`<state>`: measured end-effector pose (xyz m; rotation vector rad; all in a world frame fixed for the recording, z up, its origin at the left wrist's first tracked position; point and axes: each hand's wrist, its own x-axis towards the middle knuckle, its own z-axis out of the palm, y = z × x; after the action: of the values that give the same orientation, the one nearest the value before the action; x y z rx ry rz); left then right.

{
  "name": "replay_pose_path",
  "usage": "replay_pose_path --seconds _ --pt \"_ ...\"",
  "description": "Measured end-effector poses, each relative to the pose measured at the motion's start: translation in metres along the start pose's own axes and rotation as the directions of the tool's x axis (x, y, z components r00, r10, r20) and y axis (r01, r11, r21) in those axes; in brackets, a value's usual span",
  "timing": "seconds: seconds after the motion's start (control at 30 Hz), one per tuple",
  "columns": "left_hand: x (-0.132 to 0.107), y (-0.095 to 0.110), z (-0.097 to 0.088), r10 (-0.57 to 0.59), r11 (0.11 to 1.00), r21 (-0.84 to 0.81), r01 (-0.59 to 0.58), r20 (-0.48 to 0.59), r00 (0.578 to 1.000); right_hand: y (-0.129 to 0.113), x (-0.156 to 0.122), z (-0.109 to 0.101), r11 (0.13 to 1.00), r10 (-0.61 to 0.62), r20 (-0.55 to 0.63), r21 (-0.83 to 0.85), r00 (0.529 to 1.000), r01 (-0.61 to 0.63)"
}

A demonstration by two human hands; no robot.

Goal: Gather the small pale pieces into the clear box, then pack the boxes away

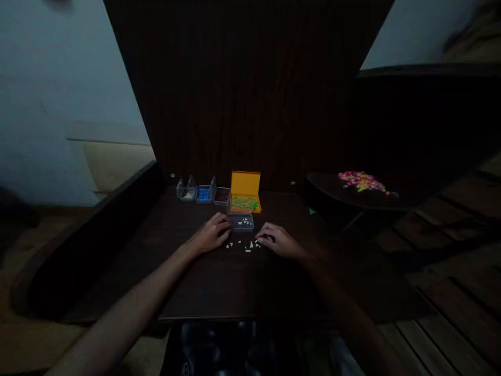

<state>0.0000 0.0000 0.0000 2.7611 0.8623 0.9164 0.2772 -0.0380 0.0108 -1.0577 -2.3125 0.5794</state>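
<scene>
We have both hands low on the dark desk (pixel 219 282), either side of a loose scatter of small pale beads (pixel 246 245). Our left hand (pixel 211 235) sits at about nine o'clock from the scatter, fingers curled down toward the desk; our right hand (pixel 278 241) sits at three o'clock, fingertips touching the edge of the beads. The picture is too dim and the pieces too small for us to tell whether either hand pinches a bead or merely rests there.

Just past the scatter, at twelve o'clock, lies a small clear tray (pixel 241 223) with a few pale beads in it, touching or nearly touching our left fingertips. Behind it stands an orange box (pixel 245 194) with its lid raised and green pieces inside, and to its left a row of clear boxes (pixel 202 193), one holding blue pieces.

The risks we judge are plain. The beads are tiny and loose, so a sweep of a wrist could send them rolling off toward six o'clock and over the desk edge. A nudge from our left hand could tip the light tray. In this poor light we could easily miss strays. A colourful heap (pixel 360 181) lies well apart at two o'clock.
</scene>
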Motion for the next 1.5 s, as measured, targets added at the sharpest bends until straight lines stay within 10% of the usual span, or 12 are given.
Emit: replay_pose_path --seconds 0.63,1.5 --pt "0.0029 0.0057 -0.0072 -0.02 1.0 -0.018 0.02 0.023 1.0 0.0032 -0.0004 0.0006 0.99 0.112 -0.031 0.092 0.993 -0.108" --pt "0.0031 0.0084 -0.0097 -0.039 0.999 0.001 0.039 0.051 0.998 0.0016 -0.0045 0.0048 1.0 -0.028 -0.02 0.002 0.999 0.028"
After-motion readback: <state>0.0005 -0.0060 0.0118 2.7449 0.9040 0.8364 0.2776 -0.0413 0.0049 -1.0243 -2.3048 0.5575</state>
